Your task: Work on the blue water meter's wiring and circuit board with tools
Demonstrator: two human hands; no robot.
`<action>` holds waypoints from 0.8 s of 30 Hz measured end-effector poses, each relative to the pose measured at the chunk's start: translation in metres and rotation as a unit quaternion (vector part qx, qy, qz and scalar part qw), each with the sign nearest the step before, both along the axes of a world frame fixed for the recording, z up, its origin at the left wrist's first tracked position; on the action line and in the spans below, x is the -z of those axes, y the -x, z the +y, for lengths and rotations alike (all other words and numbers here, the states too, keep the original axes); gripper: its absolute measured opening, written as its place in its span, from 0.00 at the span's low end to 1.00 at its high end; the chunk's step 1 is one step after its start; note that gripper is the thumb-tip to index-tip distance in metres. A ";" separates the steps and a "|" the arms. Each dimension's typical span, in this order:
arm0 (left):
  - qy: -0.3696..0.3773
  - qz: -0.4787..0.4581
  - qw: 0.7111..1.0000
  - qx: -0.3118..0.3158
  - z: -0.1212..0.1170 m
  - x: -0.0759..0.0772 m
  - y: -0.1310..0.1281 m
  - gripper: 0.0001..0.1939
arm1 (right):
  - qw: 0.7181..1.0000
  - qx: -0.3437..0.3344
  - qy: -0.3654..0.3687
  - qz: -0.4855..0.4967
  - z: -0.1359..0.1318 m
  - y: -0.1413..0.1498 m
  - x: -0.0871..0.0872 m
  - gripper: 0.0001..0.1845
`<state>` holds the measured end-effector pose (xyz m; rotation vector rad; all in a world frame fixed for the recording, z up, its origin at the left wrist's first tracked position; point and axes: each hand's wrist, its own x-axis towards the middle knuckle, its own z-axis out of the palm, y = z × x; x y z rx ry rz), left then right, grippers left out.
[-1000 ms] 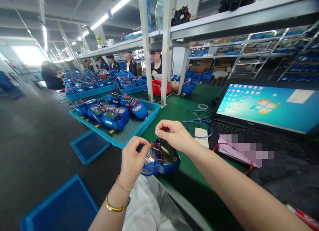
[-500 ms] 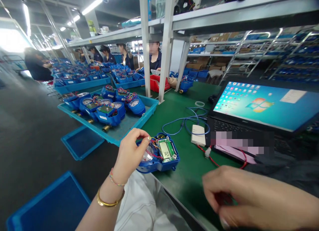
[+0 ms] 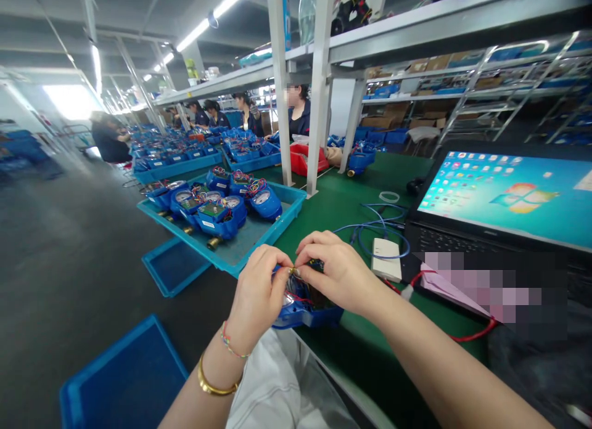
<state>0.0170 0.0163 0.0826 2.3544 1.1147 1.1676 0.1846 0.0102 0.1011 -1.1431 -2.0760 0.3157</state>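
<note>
A blue water meter with its cover off lies at the near edge of the green bench, coloured wires showing inside. My left hand is on its left side, fingers pinched on the wires at the top of the meter. My right hand covers the meter from the right, fingertips pinched and meeting those of the left hand over the wires. What the right fingers hold is too small to make out.
A teal tray with several blue meters sits to the left. An open laptop stands at the right, with a white box and blue cable beside it. Empty blue trays lie on the floor. Other people work further along the bench.
My right hand, which was low at the lower right, has come back up onto the meter and now hides its display. My left hand stayed pinched on the wires.
</note>
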 end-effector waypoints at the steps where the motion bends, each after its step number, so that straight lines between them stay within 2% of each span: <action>1: 0.002 0.001 1.000 -0.001 0.000 0.001 0.001 0.06 | 1.000 -0.002 0.003 0.008 0.000 -0.001 0.001 0.08; 10: 0.040 -0.006 0.999 -0.020 -0.002 -0.002 0.004 0.06 | 0.998 -0.008 -0.034 0.054 0.000 0.000 0.010 0.10; 18: 0.118 -0.054 0.990 -0.048 -0.001 -0.005 0.002 0.06 | 0.995 0.001 -0.093 0.028 -0.001 0.008 0.016 0.09; 24: 0.185 -0.077 0.979 -0.026 0.002 -0.009 0.005 0.05 | 0.996 0.011 -0.074 0.041 -0.001 0.008 0.016 0.08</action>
